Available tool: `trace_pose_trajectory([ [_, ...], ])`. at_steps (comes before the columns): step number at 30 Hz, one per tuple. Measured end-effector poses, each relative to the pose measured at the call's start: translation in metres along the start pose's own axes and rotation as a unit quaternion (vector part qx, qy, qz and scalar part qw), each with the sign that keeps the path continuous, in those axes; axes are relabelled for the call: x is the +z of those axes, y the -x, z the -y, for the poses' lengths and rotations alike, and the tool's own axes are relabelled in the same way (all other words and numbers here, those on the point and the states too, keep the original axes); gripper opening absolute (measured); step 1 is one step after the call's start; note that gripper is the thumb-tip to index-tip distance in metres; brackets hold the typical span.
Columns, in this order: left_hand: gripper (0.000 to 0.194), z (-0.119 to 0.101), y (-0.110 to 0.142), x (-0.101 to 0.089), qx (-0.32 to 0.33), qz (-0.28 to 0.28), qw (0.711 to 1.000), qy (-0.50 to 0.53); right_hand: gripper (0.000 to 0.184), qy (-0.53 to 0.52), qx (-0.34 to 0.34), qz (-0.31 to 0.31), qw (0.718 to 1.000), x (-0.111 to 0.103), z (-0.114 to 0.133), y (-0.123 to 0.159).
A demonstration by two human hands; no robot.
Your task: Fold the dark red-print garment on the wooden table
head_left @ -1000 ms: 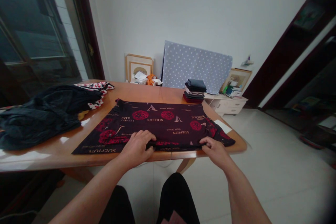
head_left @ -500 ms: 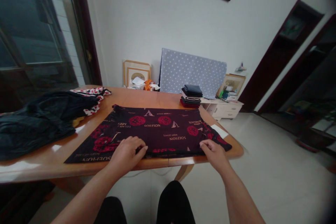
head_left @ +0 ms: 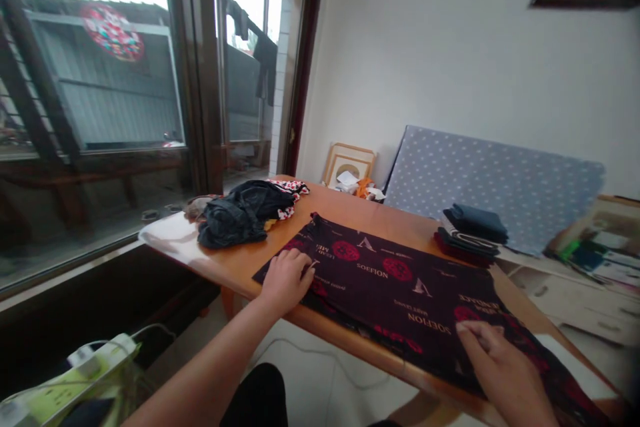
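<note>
Spread across the wooden table is a dark garment (head_left: pixel 400 293) printed with red round motifs and pale lettering such as "SOEFION". My left hand (head_left: pixel 289 277) rests at its left part, close to the table's front edge, fingers curled over the fabric with the thumb beside them. On the right part of the garment, my right hand (head_left: pixel 493 350) has thumb and forefinger pinched together at the cloth. The fabric between the hands lies mostly flat, with some creases along the near edge.
A heap of dark clothes (head_left: pixel 237 217) with a red-and-white patterned piece lies at the table's far left. Folded clothes (head_left: pixel 473 230) are stacked at the back right. A power strip (head_left: pixel 70 380) with cables is at lower left. Glass doors (head_left: pixel 115 93) stand on the left.
The view has turned to the left, bringing the glass doors and power strip into sight. My left hand has moved left along the garment; my right hand stays on its right part.
</note>
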State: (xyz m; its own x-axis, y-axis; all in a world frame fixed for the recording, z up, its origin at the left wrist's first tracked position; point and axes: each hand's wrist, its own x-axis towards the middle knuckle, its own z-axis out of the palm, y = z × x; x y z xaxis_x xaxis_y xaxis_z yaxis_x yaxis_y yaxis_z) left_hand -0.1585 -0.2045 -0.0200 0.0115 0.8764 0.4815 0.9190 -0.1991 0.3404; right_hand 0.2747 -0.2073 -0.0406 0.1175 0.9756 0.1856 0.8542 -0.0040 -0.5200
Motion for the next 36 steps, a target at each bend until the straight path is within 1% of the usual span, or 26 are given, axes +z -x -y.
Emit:
trace_pose_trajectory([
  [2, 0.017, 0.018, 0.005, -0.005, -0.015, 0.013, 1.0, -0.01, 0.042, -0.003, -0.021, 0.021, 1.0, 0.007, 0.017, -0.005],
  [5, 0.014, 0.034, 0.013, -0.01, -0.001, 0.042, 0.999, -0.004, 0.04, -0.002, -0.056, 0.045, 0.997, 0.022, 0.042, -0.018],
  [7, 0.014, 0.041, 0.016, -0.014, 0.0, 0.042, 0.999, 0.002, 0.038, -0.009, -0.081, 0.056, 0.995, 0.034, 0.059, -0.026],
  [9, 0.015, 0.048, 0.017, -0.017, -0.016, 0.03, 0.999, 0.003, 0.037, -0.025, -0.113, 0.064, 0.991, 0.045, 0.079, -0.03],
  [12, 0.017, 0.06, 0.017, -0.022, -0.042, 0.017, 0.999, -0.013, 0.034, -0.05, -0.162, 0.078, 0.982, 0.061, 0.114, -0.029],
  [15, 0.02, 0.071, 0.021, -0.024, -0.045, 0.027, 0.998, -0.023, 0.028, -0.083, -0.214, 0.106, 0.968, 0.076, 0.154, -0.019],
  [18, 0.019, 0.078, 0.026, -0.025, -0.046, 0.031, 0.998, -0.014, 0.022, -0.106, -0.276, 0.135, 0.946, 0.092, 0.194, -0.007],
  [22, 0.018, 0.081, 0.029, -0.023, -0.052, 0.026, 0.998, 0.009, 0.015, -0.079, -0.339, 0.152, 0.925, 0.109, 0.237, 0.003],
  [24, 0.018, 0.082, 0.029, -0.022, -0.06, 0.024, 0.998, 0.019, 0.013, -0.047, -0.361, 0.147, 0.92, 0.117, 0.251, 0.004],
  [27, 0.017, 0.084, 0.028, -0.022, -0.066, 0.028, 0.997, 0.027, 0.012, -0.005, -0.389, 0.131, 0.912, 0.129, 0.261, -0.001],
  [29, 0.017, 0.084, 0.028, -0.024, -0.071, 0.032, 0.997, 0.027, 0.013, -0.012, -0.38, 0.136, 0.915, 0.137, 0.262, -0.008],
  [30, 0.017, 0.083, 0.027, -0.025, -0.072, 0.035, 0.996, 0.025, 0.016, -0.038, -0.361, 0.149, 0.92, 0.141, 0.261, -0.012],
  [32, 0.017, 0.08, 0.026, -0.028, -0.069, 0.04, 0.997, 0.016, 0.021, -0.135, -0.299, 0.188, 0.926, 0.147, 0.257, -0.019],
  [33, 0.016, 0.077, 0.026, -0.03, -0.062, 0.042, 0.997, 0.01, 0.023, -0.194, -0.26, 0.206, 0.923, 0.148, 0.256, -0.021],
  [35, 0.019, 0.068, 0.023, -0.031, -0.045, 0.042, 0.998, -0.002, 0.026, -0.294, -0.188, 0.229, 0.909, 0.149, 0.254, -0.025],
  [36, 0.025, 0.062, 0.021, -0.031, -0.037, 0.041, 0.998, -0.004, 0.026, -0.326, -0.161, 0.234, 0.901, 0.148, 0.253, -0.025],
])
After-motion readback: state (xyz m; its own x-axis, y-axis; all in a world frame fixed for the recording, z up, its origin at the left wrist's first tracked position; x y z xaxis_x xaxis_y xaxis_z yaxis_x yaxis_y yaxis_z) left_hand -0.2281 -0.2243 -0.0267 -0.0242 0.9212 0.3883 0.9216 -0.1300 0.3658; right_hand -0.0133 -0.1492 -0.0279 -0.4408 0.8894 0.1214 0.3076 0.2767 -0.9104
